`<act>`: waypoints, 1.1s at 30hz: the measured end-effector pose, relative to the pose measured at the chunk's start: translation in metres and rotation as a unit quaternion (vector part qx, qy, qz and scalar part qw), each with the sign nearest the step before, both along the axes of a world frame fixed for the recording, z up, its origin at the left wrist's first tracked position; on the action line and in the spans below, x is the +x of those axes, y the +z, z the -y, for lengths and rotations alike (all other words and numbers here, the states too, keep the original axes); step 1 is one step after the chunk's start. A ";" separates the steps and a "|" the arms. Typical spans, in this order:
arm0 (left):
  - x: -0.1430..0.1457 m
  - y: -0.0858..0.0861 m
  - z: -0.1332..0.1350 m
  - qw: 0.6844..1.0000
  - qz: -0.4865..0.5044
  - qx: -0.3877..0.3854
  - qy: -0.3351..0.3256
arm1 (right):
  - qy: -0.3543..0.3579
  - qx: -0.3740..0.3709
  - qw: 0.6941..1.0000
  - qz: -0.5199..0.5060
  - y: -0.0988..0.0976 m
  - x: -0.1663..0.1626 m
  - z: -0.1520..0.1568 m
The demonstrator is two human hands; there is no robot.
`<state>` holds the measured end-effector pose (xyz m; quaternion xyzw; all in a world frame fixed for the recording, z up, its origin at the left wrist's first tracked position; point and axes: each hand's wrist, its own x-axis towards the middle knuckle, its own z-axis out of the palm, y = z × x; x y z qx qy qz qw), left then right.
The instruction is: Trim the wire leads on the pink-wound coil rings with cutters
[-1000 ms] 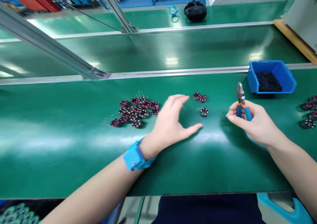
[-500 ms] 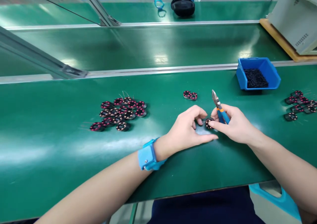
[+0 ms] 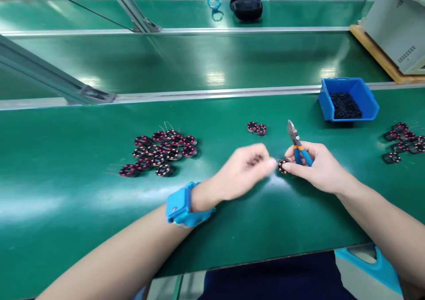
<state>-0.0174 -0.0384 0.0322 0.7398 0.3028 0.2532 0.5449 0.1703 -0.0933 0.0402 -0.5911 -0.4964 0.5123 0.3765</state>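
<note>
My right hand grips blue-handled cutters, jaws pointing up, and pinches a small black-and-red wound coil ring at its fingertips. My left hand, with a blue wrist strap, is pinched closed just left of that ring, apparently on its thin wire; motion blurs the fingers. Two more rings lie on the green mat just beyond.
A pile of several similar rings lies to the left. More rings sit at the right edge. A blue bin of black bits stands at back right. A metal rail borders the conveyor behind; a grey box sits at far right.
My left hand reached in, met the ring at my right hand, and now has pulled slightly left with fingers pinched. The right hand came inward with the cutters and took the ring.
</note>
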 end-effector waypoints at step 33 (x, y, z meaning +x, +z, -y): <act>0.005 -0.010 -0.008 0.973 0.139 0.013 0.184 | 0.007 -0.051 0.995 -0.086 -0.005 -0.002 0.001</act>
